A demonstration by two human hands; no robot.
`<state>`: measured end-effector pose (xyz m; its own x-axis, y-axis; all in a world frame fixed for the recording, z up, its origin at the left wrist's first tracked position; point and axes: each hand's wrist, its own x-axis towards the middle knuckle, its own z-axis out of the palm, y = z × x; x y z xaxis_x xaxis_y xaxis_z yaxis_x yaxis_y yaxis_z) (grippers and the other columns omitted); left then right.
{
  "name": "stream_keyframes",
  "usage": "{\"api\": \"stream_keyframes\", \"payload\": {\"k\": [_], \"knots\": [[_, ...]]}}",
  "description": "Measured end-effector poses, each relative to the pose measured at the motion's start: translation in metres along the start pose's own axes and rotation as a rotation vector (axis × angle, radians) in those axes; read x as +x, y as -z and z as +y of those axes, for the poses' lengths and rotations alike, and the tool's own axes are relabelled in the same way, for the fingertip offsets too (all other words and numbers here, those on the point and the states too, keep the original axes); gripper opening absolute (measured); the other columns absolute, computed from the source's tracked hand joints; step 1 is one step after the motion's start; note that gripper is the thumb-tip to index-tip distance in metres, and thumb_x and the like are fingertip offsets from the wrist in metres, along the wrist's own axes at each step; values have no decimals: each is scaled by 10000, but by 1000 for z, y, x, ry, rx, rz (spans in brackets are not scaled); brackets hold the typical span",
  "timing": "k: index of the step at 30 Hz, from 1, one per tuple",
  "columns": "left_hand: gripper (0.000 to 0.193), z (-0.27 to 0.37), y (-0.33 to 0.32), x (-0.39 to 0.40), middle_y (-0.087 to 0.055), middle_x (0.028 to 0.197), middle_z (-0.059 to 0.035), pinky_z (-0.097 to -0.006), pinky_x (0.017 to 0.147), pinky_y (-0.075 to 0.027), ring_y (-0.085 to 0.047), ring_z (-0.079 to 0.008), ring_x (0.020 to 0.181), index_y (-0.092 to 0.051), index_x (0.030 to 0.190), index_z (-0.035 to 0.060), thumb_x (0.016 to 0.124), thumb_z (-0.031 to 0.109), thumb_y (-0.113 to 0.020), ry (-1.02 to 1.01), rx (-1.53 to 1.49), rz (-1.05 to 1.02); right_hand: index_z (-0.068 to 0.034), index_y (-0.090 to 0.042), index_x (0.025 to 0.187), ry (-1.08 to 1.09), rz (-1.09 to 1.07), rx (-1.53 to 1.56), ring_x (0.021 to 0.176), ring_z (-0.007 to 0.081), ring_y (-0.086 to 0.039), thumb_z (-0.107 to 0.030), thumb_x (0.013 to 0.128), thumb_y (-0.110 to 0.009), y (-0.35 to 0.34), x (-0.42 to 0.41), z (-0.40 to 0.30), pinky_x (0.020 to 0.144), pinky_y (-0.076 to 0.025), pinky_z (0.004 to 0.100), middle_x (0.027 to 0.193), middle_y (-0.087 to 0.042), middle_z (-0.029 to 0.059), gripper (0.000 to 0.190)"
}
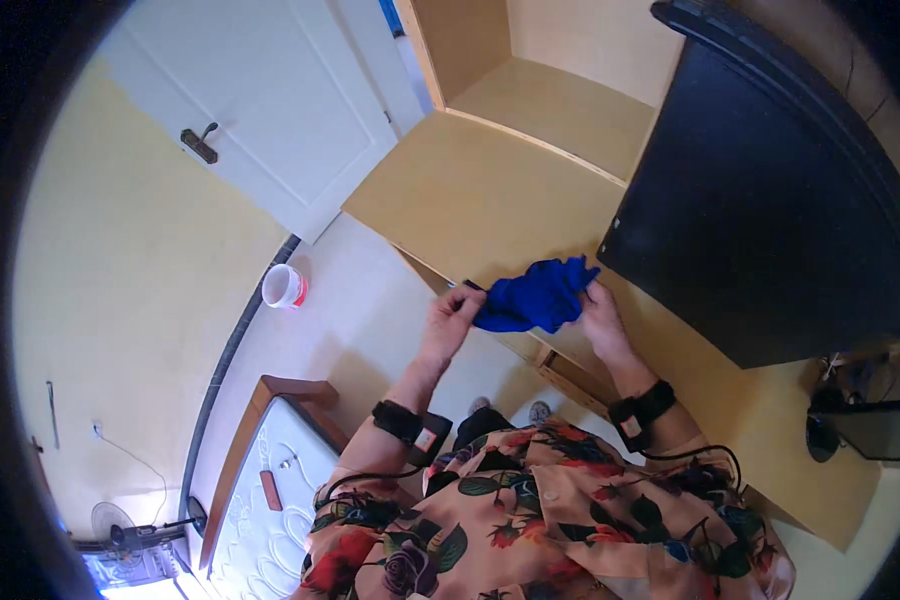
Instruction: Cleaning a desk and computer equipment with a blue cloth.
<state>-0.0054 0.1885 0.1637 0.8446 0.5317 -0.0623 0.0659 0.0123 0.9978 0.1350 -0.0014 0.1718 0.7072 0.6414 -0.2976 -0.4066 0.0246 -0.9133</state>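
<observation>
A crumpled blue cloth (536, 296) is stretched between my two hands, above the front edge of a wooden cabinet top (495, 195). Its left end is pinched by my left hand (454, 319), where a small dark bit of material sticks up past the fingers. My right hand (604, 319) grips the right end, its fingers partly hidden behind the folds. Black straps with small boxes and cables circle both forearms.
A large black panel (757, 217) stands on the cabinet at the right. Beyond are an open wooden compartment (555, 90) and a white door (270, 97). A white bucket (283, 286) stands on the floor; a mattress (270, 495) in a wooden bed frame lies lower left, near a fan (124, 532).
</observation>
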Motion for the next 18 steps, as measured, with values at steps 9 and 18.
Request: {"api": "stream_keyframes", "payload": {"k": [9, 18], "knots": [[715, 4, 24, 32, -335, 1368, -221, -564, 1003, -277, -278, -410, 1294, -391, 1322, 102, 752, 444, -654, -326, 1141, -23, -41, -576, 1038, 548, 308, -1145, 949, 293, -577, -55, 856, -517, 17, -65, 17, 824, -462, 369, 992, -597, 142, 192], [607, -12, 57, 97, -374, 1362, -192, -524, 1031, -267, -305, -364, 1304, -458, 1282, 112, 744, 330, -636, -558, 1046, -220, -68, -579, 1011, 593, 429, -1333, 1091, 348, -486, -77, 853, -505, 17, -72, 35, 953, -365, 450, 1137, -551, 146, 175]]}}
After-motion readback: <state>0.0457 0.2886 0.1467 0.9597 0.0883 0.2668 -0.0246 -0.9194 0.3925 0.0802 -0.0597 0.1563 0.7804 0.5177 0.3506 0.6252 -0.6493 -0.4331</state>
